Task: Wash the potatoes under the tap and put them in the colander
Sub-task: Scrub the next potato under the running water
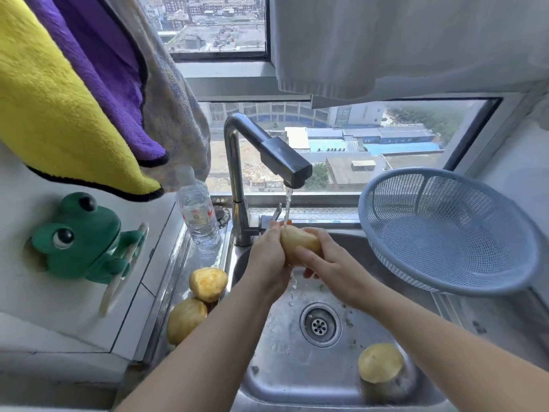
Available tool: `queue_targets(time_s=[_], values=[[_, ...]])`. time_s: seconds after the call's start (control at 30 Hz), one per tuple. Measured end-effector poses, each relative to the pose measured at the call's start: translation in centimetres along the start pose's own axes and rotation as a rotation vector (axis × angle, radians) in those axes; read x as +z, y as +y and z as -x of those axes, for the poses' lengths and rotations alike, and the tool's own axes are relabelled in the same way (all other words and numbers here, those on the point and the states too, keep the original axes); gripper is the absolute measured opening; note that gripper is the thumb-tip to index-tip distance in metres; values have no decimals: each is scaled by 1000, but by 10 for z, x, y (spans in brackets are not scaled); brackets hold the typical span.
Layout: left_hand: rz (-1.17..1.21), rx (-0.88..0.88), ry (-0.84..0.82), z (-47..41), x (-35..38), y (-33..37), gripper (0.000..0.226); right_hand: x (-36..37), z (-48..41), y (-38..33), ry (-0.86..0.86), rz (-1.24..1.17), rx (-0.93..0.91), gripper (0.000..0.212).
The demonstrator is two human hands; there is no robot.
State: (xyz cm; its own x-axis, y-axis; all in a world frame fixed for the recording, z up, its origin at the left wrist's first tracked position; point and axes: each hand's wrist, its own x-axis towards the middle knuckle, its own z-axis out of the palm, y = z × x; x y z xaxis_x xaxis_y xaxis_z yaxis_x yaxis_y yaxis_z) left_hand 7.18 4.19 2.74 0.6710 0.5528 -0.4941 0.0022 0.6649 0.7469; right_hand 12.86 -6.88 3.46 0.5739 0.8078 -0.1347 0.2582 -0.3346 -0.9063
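A yellow potato [298, 241] sits between both my hands under the running tap [285, 162]; a thin stream of water falls on it. My left hand [269, 258] grips its left side and my right hand [325, 263] wraps its right side. Two more potatoes [208, 283] [185, 319] lie on the steel ledge left of the sink. Another potato [380, 362] rests in the sink's near right corner. The blue mesh colander [445, 230] stands tilted on the right edge of the sink, with nothing inside it.
The steel sink [285, 367] has a drain [319, 324] in its middle. A plastic water bottle [197, 212] stands left of the tap. A green frog holder [83, 239] sticks to the left wall. Yellow and purple cloths [59, 108] hang above it.
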Motion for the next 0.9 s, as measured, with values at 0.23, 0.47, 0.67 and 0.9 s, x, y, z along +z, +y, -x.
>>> queue_targets(time_s=[0.23,0.47,0.67,0.9], values=[[-224,231,-232,8,-19,-17,53,7,-9,-2,45,-660,261,42],[-185,278,-198,7,-13,-18,62,6,-8,-4,-78,-858,429,48],[-83,280,57,0,-6,-19,14,-1,3,0,-82,-209,164,32],[-24,90,85,4,2,-8,25,0,3,7,95,432,-165,74]])
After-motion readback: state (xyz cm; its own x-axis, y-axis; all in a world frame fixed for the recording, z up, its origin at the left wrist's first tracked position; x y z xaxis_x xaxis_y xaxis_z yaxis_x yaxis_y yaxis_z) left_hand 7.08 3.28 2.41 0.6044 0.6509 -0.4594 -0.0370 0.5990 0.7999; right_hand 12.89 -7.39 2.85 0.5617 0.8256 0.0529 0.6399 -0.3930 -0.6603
